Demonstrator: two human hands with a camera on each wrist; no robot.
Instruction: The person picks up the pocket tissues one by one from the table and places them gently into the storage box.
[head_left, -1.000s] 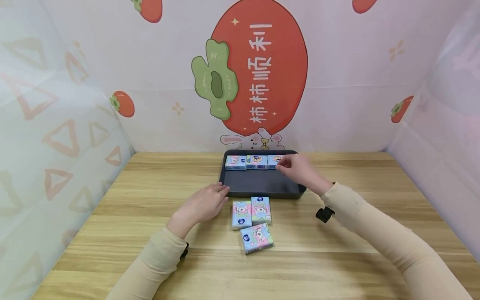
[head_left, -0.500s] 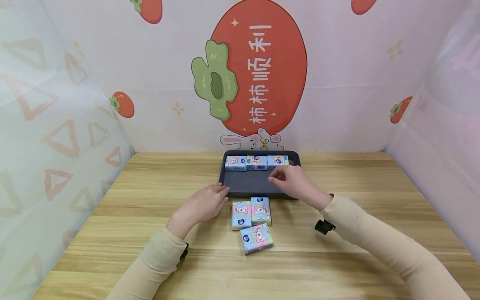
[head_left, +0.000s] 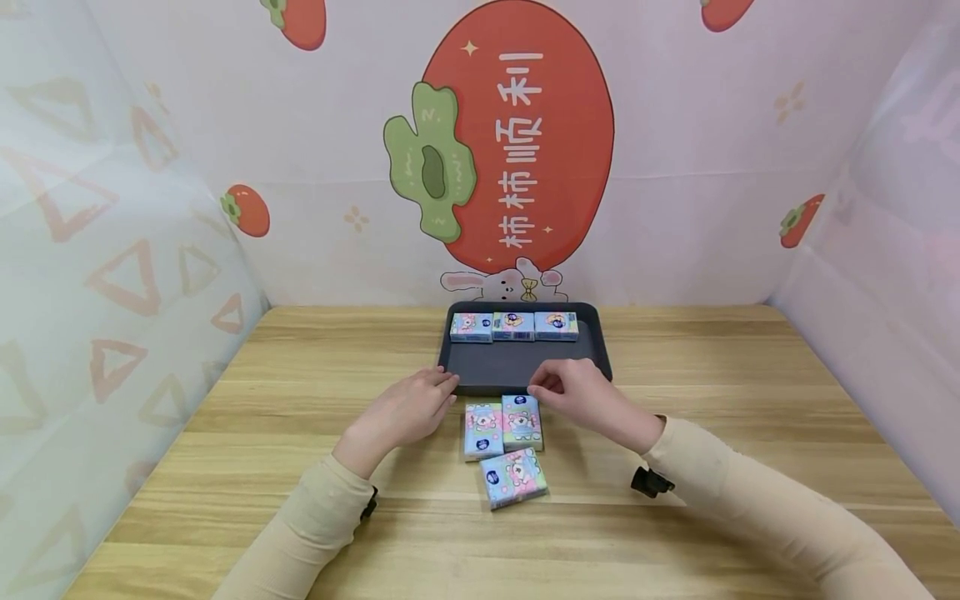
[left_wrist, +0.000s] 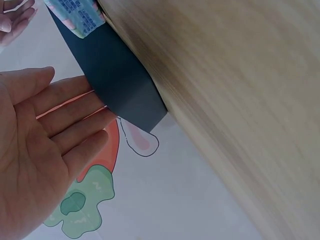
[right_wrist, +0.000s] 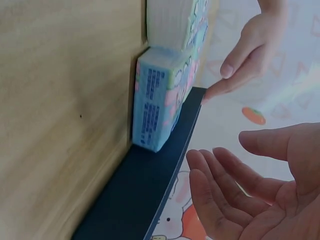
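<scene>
A dark grey tray stands at the back of the table. Along its far side lie three small tissue packs in a row: a left one, a middle one and a right one. My left hand rests straight fingertips on the tray's near left corner. Over the near rim hovers my right hand, its fingers loosely bent and holding nothing, thumb side close to an upright-laid tissue pack. Beside that one lies another pack; a third pack sits slightly turned in front of them.
The wooden table reaches back to a printed wall cloth with a large red persimmon. Cloth also hangs at both sides. The tray's far edge is close to the back cloth.
My right hand has come away from the right pack in the tray and moved toward me, to the near rim. The left hand and all the packs have stayed in place.
</scene>
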